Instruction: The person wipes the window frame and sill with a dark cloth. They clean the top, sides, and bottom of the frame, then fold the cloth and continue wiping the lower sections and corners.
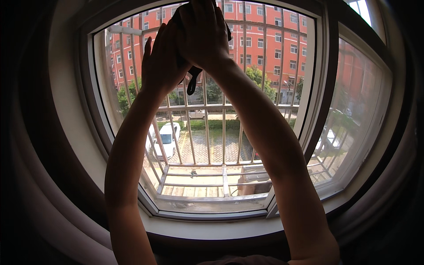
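Note:
A dark cloth [180, 20] with a hanging loop [191, 88] lies against the upper part of a window pane [212, 139]. My right hand [203, 38] covers most of it, the palm turned to the glass and the fingertips cut off by the top of the picture. Just left and a little lower, my left hand [164, 61] presses flat over the cloth's left side. Its fingers point up, and the little finger stands slightly apart. Where its thumb lies is hidden beside the right hand. Both arms reach up, dark against the light.
A pale window frame [212, 216] and sill [218, 228] surround the pane. At the right stands another glass sash [354, 116]. Metal security bars [207, 132] run outside, with a boxy unit [253, 180] at their base. Curtain folds [53, 202] hang at the left.

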A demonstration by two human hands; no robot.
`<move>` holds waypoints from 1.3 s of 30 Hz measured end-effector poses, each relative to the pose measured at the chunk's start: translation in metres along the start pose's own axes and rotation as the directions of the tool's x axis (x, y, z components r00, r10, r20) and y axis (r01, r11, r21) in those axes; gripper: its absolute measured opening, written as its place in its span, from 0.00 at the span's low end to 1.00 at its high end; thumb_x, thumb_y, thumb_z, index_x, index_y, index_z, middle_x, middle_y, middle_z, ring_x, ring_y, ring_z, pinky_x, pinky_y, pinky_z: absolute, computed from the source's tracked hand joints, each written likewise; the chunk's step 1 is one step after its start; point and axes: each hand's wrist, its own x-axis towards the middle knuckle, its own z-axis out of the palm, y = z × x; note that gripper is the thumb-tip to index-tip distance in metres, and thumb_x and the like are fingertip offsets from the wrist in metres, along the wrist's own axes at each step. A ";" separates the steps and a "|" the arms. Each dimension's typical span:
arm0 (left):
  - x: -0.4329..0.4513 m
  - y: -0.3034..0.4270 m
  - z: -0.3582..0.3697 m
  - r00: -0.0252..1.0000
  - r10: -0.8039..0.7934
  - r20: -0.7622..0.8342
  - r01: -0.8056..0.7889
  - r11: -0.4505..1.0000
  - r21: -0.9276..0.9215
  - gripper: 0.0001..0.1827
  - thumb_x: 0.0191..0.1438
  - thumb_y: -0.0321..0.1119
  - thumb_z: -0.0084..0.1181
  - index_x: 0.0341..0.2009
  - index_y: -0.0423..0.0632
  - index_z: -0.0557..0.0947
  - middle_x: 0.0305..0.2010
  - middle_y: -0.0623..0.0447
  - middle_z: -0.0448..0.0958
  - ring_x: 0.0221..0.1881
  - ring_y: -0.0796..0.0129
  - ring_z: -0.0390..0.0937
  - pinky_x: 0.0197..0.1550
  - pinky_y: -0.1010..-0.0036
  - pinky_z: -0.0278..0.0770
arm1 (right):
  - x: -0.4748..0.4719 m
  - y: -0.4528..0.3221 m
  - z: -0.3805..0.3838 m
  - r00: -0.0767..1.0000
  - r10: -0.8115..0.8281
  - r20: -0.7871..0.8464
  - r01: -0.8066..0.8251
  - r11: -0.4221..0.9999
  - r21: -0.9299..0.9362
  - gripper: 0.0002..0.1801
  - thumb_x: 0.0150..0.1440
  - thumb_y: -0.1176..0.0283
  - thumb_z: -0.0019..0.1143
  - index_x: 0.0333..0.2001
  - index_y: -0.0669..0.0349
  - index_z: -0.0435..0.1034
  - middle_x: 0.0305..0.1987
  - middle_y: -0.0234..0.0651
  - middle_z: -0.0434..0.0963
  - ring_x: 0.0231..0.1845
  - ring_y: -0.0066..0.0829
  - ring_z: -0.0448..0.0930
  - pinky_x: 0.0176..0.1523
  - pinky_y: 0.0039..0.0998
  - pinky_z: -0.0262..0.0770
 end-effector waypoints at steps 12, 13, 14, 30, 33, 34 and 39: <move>-0.049 -0.122 -0.037 0.994 -0.105 0.034 0.098 0.981 0.166 0.52 0.52 0.72 0.45 0.69 0.49 0.51 0.71 0.45 0.54 0.74 0.53 0.46 0.71 0.49 0.41 | 0.041 -0.116 0.072 0.994 -0.112 -0.001 0.112 0.992 0.066 0.29 0.58 0.58 0.42 0.58 0.65 0.66 0.65 0.49 0.64 0.70 0.48 0.56 0.73 0.44 0.45; -0.051 -0.129 -0.040 0.993 -0.113 0.032 0.107 0.982 0.158 0.52 0.52 0.72 0.45 0.69 0.49 0.51 0.71 0.45 0.54 0.74 0.53 0.46 0.72 0.49 0.41 | 0.044 -0.123 0.078 0.992 -0.128 -0.004 0.128 0.990 0.060 0.29 0.58 0.58 0.42 0.58 0.65 0.66 0.65 0.48 0.64 0.70 0.48 0.56 0.74 0.44 0.44; -0.054 -0.134 -0.042 0.992 -0.122 0.022 0.117 0.981 0.152 0.52 0.52 0.71 0.46 0.69 0.47 0.52 0.69 0.44 0.56 0.73 0.50 0.47 0.70 0.49 0.44 | 0.047 -0.130 0.082 0.990 -0.137 0.016 0.136 0.989 0.053 0.29 0.58 0.58 0.41 0.59 0.64 0.66 0.65 0.48 0.64 0.70 0.47 0.56 0.74 0.44 0.44; -0.070 -0.177 -0.068 0.983 -0.076 -0.164 0.093 0.990 0.103 0.38 0.45 0.44 0.67 0.55 0.34 0.67 0.52 0.34 0.66 0.50 0.40 0.67 0.53 0.54 0.67 | 0.065 -0.195 0.119 0.984 -0.174 0.043 0.167 0.977 0.130 0.26 0.55 0.60 0.46 0.56 0.60 0.68 0.63 0.38 0.67 0.69 0.41 0.59 0.73 0.43 0.45; -0.087 -0.174 -0.069 0.976 0.010 -0.220 0.030 0.983 0.180 0.36 0.46 0.39 0.66 0.56 0.34 0.66 0.54 0.33 0.66 0.51 0.39 0.67 0.54 0.55 0.67 | 0.053 -0.202 0.111 0.990 -0.140 0.027 0.135 0.981 0.142 0.24 0.54 0.60 0.49 0.53 0.58 0.69 0.59 0.38 0.68 0.66 0.40 0.61 0.70 0.43 0.50; -0.093 -0.172 -0.071 0.975 -0.008 -0.224 0.043 0.987 0.153 0.36 0.47 0.38 0.65 0.56 0.34 0.66 0.54 0.33 0.66 0.52 0.39 0.67 0.55 0.55 0.66 | 0.048 -0.205 0.106 0.990 -0.137 -0.007 0.137 0.984 0.118 0.21 0.54 0.60 0.50 0.49 0.58 0.71 0.53 0.39 0.70 0.63 0.40 0.63 0.68 0.42 0.54; -0.116 -0.152 -0.073 0.977 -0.088 -0.192 0.073 0.994 -0.088 0.36 0.47 0.33 0.64 0.58 0.35 0.65 0.55 0.33 0.65 0.55 0.37 0.65 0.57 0.54 0.64 | 0.023 -0.213 0.098 0.989 -0.148 0.022 0.146 0.986 0.080 0.19 0.51 0.58 0.52 0.45 0.54 0.74 0.50 0.34 0.72 0.63 0.35 0.62 0.67 0.39 0.53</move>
